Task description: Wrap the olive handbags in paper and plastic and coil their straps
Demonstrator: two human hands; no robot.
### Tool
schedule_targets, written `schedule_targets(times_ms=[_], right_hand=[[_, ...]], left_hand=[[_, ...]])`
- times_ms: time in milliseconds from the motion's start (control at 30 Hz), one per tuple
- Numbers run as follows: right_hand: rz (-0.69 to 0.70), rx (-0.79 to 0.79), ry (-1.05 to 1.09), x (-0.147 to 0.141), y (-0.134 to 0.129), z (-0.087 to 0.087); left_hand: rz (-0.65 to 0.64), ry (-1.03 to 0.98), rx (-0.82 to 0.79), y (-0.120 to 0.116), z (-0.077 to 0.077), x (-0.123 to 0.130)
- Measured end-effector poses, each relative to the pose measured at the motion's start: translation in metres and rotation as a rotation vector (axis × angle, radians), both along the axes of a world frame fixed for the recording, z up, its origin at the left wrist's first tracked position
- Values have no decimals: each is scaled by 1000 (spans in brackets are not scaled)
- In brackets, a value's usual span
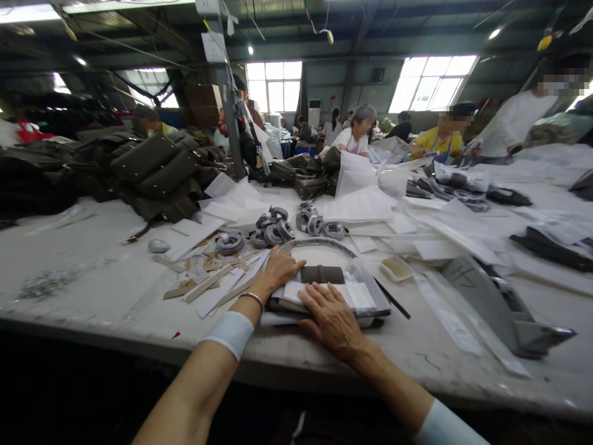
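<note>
A dark olive-grey handbag (323, 274) lies flat at the table's front edge, with its arched, wrapped handle (319, 242) pointing away from me. White padding (364, 295) and clear plastic wrap (362, 272) cover part of it. My right hand (331, 315) rests palm down on the padding, fingers spread. At the bag's upper left side, my left hand (279, 270) reaches in with its fingers stretched toward the flap; it grips nothing that I can see. Whatever lies beneath my right palm is hidden.
Coiled wrapped straps (273, 230) sit behind the bag. Cardboard strips (208, 283) lie to the left, a small dish (396, 268) and a grey tape dispenser (498, 303) to the right. Dark bags (152, 164) pile up at back left, near a post (234, 117). Co-workers stand across the table.
</note>
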State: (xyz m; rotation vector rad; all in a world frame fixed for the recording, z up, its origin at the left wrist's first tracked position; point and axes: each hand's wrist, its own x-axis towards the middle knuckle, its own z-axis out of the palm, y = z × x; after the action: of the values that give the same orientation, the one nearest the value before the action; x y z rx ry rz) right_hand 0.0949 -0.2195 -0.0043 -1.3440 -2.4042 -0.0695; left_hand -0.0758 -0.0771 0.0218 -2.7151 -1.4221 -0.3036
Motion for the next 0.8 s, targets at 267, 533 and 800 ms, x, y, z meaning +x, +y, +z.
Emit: schedule_targets(times_ms=[267,533,800], right_hand=[[4,37,14,-1,-2,3],[28,23,31,2,-4,3],[27,43,95,4,-6,7]], left_hand=[[-176,-198,-74,-62,26,-48],[-200,-386,-78,-127,4,-67],[-109,-519,-49,-132,2,-50]])
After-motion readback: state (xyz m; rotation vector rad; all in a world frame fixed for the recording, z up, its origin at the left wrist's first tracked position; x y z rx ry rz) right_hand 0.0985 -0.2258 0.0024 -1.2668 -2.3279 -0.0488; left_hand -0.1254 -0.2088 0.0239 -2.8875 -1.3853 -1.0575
